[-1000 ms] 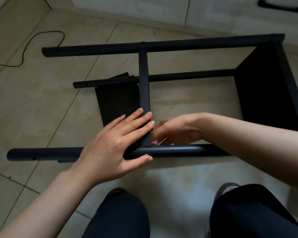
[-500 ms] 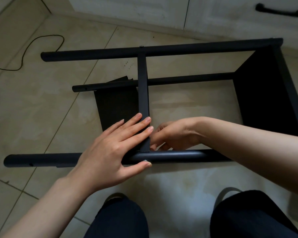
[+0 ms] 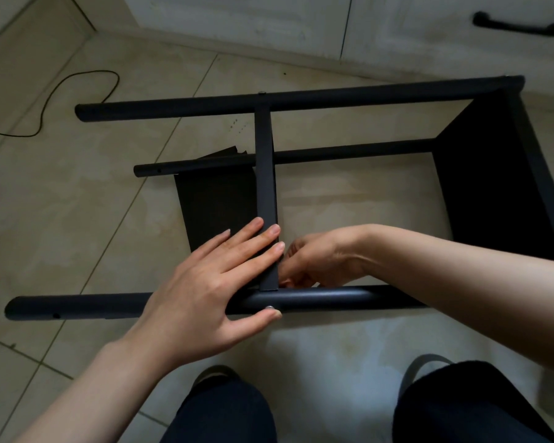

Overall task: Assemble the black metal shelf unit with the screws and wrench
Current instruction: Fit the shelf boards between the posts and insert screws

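The black shelf unit (image 3: 301, 100) lies on its side on the tiled floor (image 3: 77, 219), its round legs running left to right, one shelf panel (image 3: 493, 187) already fixed at the right end. The step in hand looks like fastening the middle shelf (image 3: 266, 187) to the near leg (image 3: 333, 297). The left hand (image 3: 211, 282) lies flat across the shelf's edge with fingers straight, its thumb touching a small screw head (image 3: 270, 307) on the near leg's front. The right hand (image 3: 317, 257) reaches behind that leg at the joint, fingers curled inward, but what its grip holds, if anything, is hidden, so I cannot tell. No wrench shows. The next move probably calls for keeping the shelf square against the leg while the screw is driven home, then tightening with the wrench without letting the holes slip out of line.
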`<state>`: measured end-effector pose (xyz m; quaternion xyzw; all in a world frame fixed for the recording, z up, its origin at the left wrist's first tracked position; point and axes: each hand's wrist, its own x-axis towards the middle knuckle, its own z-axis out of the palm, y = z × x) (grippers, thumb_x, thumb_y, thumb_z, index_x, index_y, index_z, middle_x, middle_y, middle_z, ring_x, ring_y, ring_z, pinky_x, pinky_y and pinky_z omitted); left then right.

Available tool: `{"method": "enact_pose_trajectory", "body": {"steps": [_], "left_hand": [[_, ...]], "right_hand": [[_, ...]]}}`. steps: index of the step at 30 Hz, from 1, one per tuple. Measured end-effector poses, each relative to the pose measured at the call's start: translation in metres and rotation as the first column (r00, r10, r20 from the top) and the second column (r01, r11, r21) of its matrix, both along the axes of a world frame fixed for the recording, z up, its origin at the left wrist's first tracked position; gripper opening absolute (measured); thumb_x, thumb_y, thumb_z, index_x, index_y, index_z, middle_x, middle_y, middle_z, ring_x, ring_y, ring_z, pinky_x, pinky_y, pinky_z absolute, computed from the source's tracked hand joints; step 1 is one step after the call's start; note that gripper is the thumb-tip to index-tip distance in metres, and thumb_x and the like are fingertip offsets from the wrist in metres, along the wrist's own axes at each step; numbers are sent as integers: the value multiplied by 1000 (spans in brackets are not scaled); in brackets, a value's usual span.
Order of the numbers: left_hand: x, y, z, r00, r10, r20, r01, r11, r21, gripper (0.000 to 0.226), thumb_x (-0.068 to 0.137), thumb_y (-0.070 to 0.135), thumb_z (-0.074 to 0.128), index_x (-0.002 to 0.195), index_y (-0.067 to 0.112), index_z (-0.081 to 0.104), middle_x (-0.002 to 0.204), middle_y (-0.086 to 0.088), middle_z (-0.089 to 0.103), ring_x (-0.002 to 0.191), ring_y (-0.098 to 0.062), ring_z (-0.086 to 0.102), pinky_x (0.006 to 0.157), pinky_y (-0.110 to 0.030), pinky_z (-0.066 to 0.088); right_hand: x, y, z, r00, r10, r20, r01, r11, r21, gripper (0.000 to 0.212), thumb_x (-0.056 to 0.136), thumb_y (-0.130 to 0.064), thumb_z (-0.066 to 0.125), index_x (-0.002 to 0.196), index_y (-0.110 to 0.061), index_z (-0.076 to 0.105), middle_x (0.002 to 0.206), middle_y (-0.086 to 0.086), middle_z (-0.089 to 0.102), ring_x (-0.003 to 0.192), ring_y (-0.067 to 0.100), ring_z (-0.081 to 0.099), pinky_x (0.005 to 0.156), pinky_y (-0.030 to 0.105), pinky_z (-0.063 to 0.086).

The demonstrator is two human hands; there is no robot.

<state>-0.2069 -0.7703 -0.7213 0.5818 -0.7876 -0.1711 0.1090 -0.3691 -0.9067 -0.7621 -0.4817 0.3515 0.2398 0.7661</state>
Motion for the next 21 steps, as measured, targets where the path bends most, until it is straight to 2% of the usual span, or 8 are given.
{"method": "enact_pose_trajectory", "body": {"steps": [2, 5, 10, 14, 16, 18, 19, 21], "left_hand": [[0, 0, 1, 1000, -4, 11, 4, 1000, 5, 74, 90, 57, 55, 152, 19, 39, 163, 5, 29, 153, -10, 18, 120, -42, 29], [-1, 1, 5, 999, -14, 38, 13, 1000, 28, 75, 92, 58, 50, 154, 19, 36, 164, 4, 28, 153, -11, 17, 120, -40, 30], [-6, 5, 8, 1000, 22, 21, -24, 997, 71, 75, 92, 59, 45, 155, 21, 30, 165, 7, 23, 154, -8, 13, 119, -40, 26], [-8, 6, 9, 999, 34, 1, -34, 996, 79, 75, 92, 59, 45, 155, 23, 30, 165, 9, 22, 153, -7, 12, 119, -39, 25], [-8, 5, 10, 999, 40, -12, -38, 995, 92, 75, 92, 60, 45, 155, 25, 28, 165, 11, 20, 153, -4, 9, 120, -36, 21], [-10, 5, 13, 998, 55, -25, -52, 993, 109, 74, 92, 59, 49, 155, 28, 27, 165, 12, 19, 153, -1, 7, 120, -34, 20], [-11, 7, 16, 998, 66, -20, -64, 993, 99, 72, 91, 58, 51, 153, 28, 30, 164, 12, 22, 152, -1, 10, 120, -33, 23], [-15, 16, 22, 991, 120, -62, -120, 993, 11, 58, 92, 47, 58, 143, 21, 51, 153, 6, 45, 147, -6, 33, 116, -35, 35]], "right_hand": [[0, 0, 2, 1000, 16, -2, -16, 1000, -6, 22, 95, -14, 58, 73, -14, 59, 61, -4, 58, 58, 8, 57, 64, 24, 48], [-2, 1, 4, 1000, 8, 29, -8, 1000, -10, 18, 94, -14, 58, 77, -14, 62, 67, -1, 59, 66, 11, 57, 70, 28, 48], [-4, 4, 4, 996, -41, 77, 40, 999, 11, 10, 97, -7, 53, 101, -5, 61, 81, 7, 58, 74, 16, 57, 74, 29, 48], [-2, 4, 6, 999, -20, 38, 20, 1000, -8, 17, 94, -10, 57, 78, -10, 62, 74, 5, 58, 70, 16, 57, 73, 30, 48], [-1, 4, 9, 999, -10, 40, 11, 999, -35, 16, 94, -11, 58, 79, -10, 63, 74, 4, 58, 71, 16, 57, 74, 31, 48], [-1, 4, 12, 999, -2, 51, 6, 997, -79, 9, 95, -12, 57, 89, -8, 63, 78, 5, 59, 76, 16, 57, 78, 32, 47], [-1, 5, 14, 999, -2, 52, 8, 993, -120, 9, 96, -13, 57, 91, -9, 63, 80, 5, 60, 76, 16, 58, 79, 32, 47], [-4, 6, 18, 1000, -2, 30, 9, 971, -240, 18, 98, -22, 55, 86, -13, 65, 78, 0, 62, 73, 11, 58, 75, 27, 47]]}}
